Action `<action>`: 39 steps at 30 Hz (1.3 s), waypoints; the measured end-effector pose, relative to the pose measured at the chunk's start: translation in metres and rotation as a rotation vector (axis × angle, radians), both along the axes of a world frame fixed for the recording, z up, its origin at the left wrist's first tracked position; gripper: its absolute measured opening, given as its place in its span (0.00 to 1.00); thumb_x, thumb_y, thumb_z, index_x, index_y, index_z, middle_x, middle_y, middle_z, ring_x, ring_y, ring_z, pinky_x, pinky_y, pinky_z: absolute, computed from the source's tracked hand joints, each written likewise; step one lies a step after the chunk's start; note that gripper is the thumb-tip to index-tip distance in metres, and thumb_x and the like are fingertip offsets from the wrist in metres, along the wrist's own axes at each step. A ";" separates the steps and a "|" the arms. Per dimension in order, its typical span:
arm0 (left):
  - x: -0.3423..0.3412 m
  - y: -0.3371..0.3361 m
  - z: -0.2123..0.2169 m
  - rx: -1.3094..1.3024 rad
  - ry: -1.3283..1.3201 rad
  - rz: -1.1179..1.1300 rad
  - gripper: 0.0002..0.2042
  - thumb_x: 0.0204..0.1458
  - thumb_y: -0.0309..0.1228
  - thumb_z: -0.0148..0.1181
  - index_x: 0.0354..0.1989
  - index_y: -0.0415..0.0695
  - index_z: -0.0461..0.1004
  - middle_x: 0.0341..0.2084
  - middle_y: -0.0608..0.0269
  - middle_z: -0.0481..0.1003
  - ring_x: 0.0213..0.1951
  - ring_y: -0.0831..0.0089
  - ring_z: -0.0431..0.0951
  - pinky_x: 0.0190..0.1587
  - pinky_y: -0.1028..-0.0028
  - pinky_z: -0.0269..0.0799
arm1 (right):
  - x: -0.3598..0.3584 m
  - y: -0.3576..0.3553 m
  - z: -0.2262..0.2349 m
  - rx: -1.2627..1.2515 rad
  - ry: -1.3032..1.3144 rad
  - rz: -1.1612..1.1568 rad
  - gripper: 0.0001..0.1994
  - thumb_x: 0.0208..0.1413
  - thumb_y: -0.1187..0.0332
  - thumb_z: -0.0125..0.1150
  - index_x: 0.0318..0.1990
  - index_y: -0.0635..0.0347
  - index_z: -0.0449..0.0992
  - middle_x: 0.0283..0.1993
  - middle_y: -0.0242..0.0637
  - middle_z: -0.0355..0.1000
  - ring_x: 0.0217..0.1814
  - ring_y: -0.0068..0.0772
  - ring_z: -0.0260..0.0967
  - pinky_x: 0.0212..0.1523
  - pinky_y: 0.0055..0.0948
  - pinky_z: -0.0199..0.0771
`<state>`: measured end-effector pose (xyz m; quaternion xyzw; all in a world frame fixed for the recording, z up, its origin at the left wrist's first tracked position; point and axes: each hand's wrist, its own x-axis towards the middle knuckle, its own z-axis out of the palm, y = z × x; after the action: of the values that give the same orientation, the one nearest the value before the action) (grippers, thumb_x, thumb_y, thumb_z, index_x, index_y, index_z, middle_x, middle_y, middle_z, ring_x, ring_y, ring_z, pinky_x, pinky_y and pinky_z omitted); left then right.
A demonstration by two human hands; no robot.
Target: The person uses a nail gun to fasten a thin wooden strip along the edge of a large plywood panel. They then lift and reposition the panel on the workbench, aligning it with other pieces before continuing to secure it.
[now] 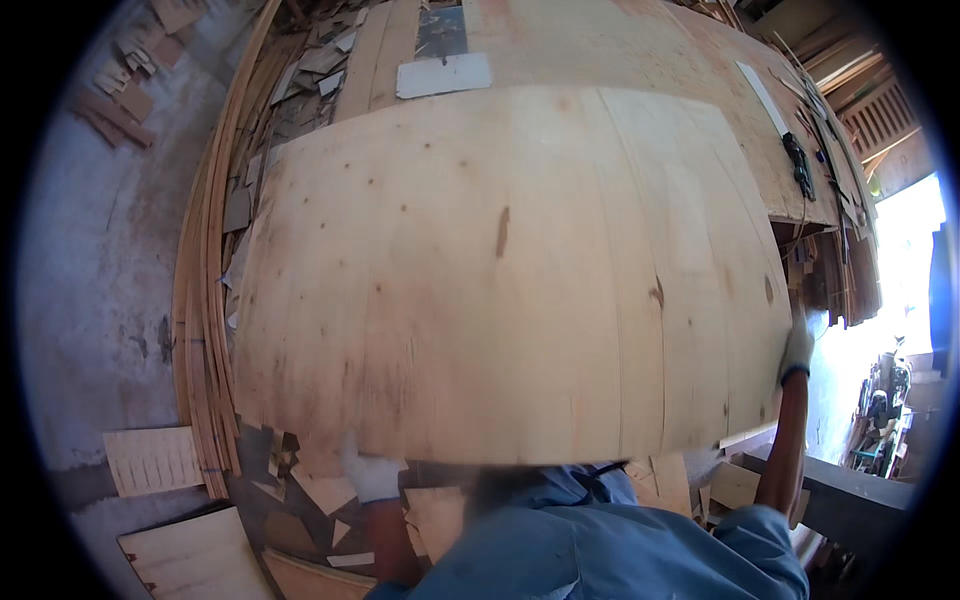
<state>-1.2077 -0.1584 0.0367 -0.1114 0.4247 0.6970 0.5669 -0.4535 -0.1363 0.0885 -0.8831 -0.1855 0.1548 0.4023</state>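
A large pale plywood sheet [520, 300] with dark knots and long grain seams fills the middle of the view. Its near edge lies close to my body, in front of my blue shirt. At the near left edge my left hand [372, 476], in a whitish glove, grips the sheet; its fingers are partly hidden. My right arm reaches forward along the other side, where my right hand [798, 348], also gloved and somewhat blurred, is closed on the right edge. The sheet hides part of the wooden worktop [590, 40] beyond it.
A white rectangular board [444, 75] lies past the far edge. On the right of the worktop is a black tool [798, 165] with a cord. Long wood strips [205, 290] line the left side. Wood offcuts [325, 490] and another panel [195, 560] lie below left.
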 end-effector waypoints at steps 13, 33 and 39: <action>0.023 0.034 -0.098 0.067 -0.240 -0.022 0.23 0.58 0.37 0.57 0.61 0.44 0.64 0.60 0.55 0.67 0.62 0.54 0.65 0.63 0.48 0.59 | -0.162 -0.015 -0.128 -0.111 -0.148 0.232 0.24 0.60 0.49 0.50 0.22 0.60 0.73 0.19 0.42 0.67 0.25 0.40 0.68 0.29 0.43 0.66; 0.028 0.046 -0.008 0.002 -0.037 -0.125 0.23 0.61 0.41 0.51 0.61 0.41 0.64 0.59 0.53 0.67 0.59 0.57 0.67 0.63 0.56 0.60 | -0.232 0.006 -0.102 0.396 0.957 0.355 0.24 0.62 0.51 0.52 0.59 0.55 0.66 0.58 0.38 0.69 0.58 0.44 0.69 0.56 0.51 0.72; -0.016 0.041 0.083 0.106 0.297 -0.323 0.21 0.64 0.40 0.45 0.61 0.42 0.63 0.56 0.55 0.69 0.56 0.57 0.70 0.60 0.52 0.63 | -0.236 0.027 0.025 0.765 1.024 0.054 0.23 0.62 0.52 0.54 0.58 0.58 0.67 0.54 0.35 0.73 0.51 0.34 0.74 0.45 0.36 0.80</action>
<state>-1.2233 -0.1176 0.1202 0.0918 0.4788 0.6274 0.6072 -0.6899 -0.1096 0.1133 -0.4862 -0.0341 0.4899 0.7228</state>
